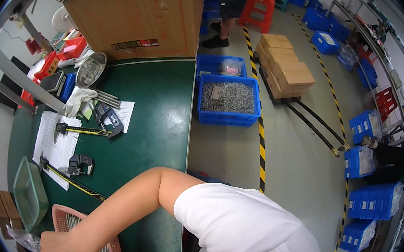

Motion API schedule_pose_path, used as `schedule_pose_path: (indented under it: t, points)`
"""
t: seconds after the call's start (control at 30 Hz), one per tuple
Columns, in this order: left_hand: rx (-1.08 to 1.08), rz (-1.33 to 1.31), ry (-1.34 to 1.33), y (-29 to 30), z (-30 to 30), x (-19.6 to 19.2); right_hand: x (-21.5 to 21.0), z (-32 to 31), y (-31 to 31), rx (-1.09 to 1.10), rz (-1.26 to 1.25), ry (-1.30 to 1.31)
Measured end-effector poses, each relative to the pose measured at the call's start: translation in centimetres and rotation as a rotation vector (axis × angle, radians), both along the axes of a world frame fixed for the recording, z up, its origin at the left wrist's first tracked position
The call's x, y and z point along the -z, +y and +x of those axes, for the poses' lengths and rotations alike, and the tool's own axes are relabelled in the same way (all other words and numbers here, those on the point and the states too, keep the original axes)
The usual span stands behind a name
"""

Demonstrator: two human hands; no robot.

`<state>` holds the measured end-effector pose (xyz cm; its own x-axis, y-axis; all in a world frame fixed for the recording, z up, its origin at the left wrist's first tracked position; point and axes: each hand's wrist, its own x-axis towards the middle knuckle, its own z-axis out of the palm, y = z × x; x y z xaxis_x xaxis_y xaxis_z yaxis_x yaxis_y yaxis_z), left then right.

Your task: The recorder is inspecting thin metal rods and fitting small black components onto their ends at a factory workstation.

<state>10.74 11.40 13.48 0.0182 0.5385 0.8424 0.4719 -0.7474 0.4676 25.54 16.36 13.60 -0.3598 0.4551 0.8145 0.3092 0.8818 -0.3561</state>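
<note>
Head view: one hand, which one I cannot tell, reaches into the pink basket of metal rods; its grip is hidden at the frame edge.

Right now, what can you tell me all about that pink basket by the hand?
The pink basket is plastic-looking with slotted sides. It sits at the near edge of the green table, partly cut off by the picture's bottom. Thin silvery rods lie inside. One hand rests at its near left corner, and a clear green tray lies beside it.

Factory floor: blue parts bins, calipers, hazard-striped floor tape.
</note>
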Motion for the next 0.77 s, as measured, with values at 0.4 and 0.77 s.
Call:
schedule_pose_path:
  t: [0.4,0.77]
  points:
    - [-0.067,0.010,-0.190,1.5,-2.3,1.3,0.3,-0.2,0.2,-0.017,-0.093,-0.026]
    - [-0.054,-0.007,-0.170,1.4,-2.6,1.4,0.7,-0.7,0.3,-0.086,-0.111,0.110]
